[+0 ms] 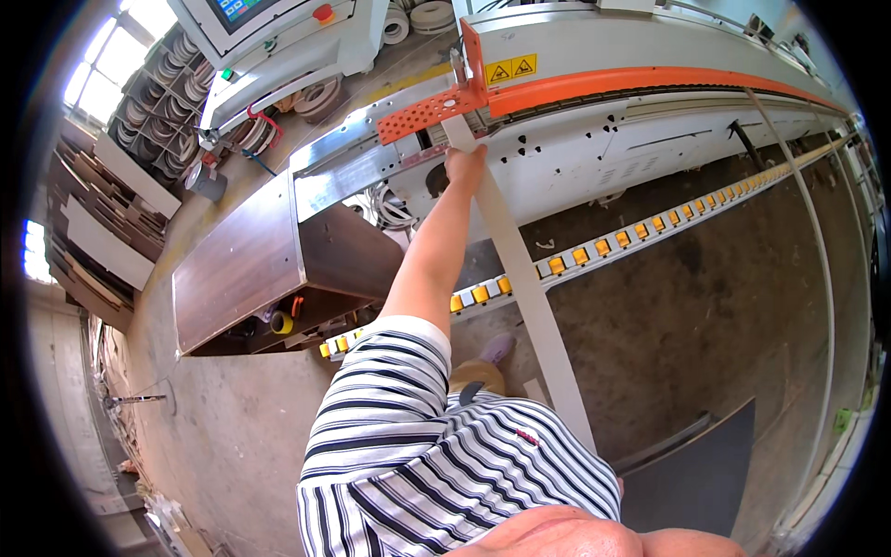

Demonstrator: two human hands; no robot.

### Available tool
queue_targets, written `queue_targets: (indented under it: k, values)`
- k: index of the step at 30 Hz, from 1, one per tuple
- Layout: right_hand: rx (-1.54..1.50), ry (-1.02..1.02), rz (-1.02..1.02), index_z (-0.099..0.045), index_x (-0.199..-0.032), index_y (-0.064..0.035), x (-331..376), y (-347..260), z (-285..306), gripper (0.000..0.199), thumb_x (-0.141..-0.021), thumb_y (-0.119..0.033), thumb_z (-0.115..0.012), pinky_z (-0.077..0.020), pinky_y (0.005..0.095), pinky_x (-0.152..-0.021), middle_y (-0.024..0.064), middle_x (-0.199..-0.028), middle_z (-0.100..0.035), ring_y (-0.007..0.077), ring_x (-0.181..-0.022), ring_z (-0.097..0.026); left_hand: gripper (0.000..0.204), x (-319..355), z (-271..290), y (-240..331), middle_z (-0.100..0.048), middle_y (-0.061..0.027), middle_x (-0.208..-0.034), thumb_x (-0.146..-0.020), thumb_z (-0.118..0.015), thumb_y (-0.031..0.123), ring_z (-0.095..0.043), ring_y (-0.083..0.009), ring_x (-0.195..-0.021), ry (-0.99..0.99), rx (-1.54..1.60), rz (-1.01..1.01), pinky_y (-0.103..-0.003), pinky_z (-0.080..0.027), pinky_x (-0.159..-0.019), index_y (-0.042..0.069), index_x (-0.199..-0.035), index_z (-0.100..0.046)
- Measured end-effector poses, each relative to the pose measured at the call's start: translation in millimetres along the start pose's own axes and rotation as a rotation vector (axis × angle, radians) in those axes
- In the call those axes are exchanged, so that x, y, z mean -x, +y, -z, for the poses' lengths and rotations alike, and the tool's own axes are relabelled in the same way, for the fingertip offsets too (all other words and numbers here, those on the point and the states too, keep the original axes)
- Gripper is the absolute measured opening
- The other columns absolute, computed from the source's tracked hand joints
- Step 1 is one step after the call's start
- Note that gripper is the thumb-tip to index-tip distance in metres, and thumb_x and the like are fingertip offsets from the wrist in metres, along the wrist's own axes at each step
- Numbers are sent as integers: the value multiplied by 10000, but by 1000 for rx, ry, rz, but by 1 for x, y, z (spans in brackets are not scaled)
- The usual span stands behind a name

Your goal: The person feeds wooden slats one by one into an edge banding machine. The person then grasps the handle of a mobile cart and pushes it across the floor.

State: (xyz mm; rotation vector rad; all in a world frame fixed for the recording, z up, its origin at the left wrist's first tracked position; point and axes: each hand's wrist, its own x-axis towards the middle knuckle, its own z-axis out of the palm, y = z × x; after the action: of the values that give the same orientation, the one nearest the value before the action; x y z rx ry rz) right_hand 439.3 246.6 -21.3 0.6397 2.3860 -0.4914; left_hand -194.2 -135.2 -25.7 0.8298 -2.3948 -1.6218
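Observation:
My left arm reaches forward to the machine. At its end, my left hand [465,168] is closed on a long, narrow, pale board strip [529,292], near the strip's far end. That far end lies under a perforated orange guard [429,115] on the edge-banding machine [557,153]. From my hand the strip slants back toward my body, and its near end is hidden behind my striped shirt. My right hand does not show.
Yellow-and-grey rollers line a long support rail [601,247] in front of the machine. A brown wooden cabinet [237,265] stands at left, tape and tools inside. A control panel [278,37] is beyond. Dark board [701,487] leans at lower right; panels [107,237] are stacked far left.

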Motion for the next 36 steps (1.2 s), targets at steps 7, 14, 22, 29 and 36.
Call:
queue_targets:
  k: [7, 14, 22, 29, 36]
  values:
    - [-71, 130, 139, -691, -747, -62, 1, -25, 39, 632, -942, -576, -379, -467, 519, -623, 233, -680, -620, 453, -690, -604, 632, 9, -17, 18, -628, -269, -1091, -688, -742, 352, -620, -393, -1033, 9, -13, -28, -431, -483, -911, -72, -1106, -528]
    - [-63, 155, 48, -643, -698, 33, -17, -34, 82, 838, -937, -659, -237, -434, 558, -655, 304, -685, -579, 513, -717, -569, 640, -6, -57, 18, -617, -302, -1080, -682, -754, 335, -602, -421, -1042, 60, 1, -67, -430, -481, -910, -112, -1075, -520]
    - [-147, 474, 88, -700, -915, -17, -94, -21, 102, 552, -983, -459, -376, -463, 543, -743, 251, -877, -650, 455, -824, -612, 272, -130, -117, -10, -664, -122, -864, -901, -480, 283, -643, -332, -846, 433, -1093, -1488, -506, -475, -728, 89, -985, -652]
    - [-317, 1067, 428, -518, -1087, -40, -112, -74, 51, 361, -774, -94, -689, -422, 431, -897, 132, -1105, -572, 326, -1013, -550, 754, 74, -118, 28, -626, -139, -1006, -906, -432, 670, -656, -221, -827, -877, -166, -177, -308, -545, -691, 4, -1260, -435]
    - [-303, -5, -192, -426, -1321, -72, -198, -17, -254, 545, -830, -165, -643, -347, 442, -1068, 116, -1391, -433, 294, -1301, -396, 521, 216, -8, -33, -582, -243, -1092, -996, -440, 415, -573, -397, -1003, -788, -786, -890, -410, -433, -880, -30, -1266, -464]
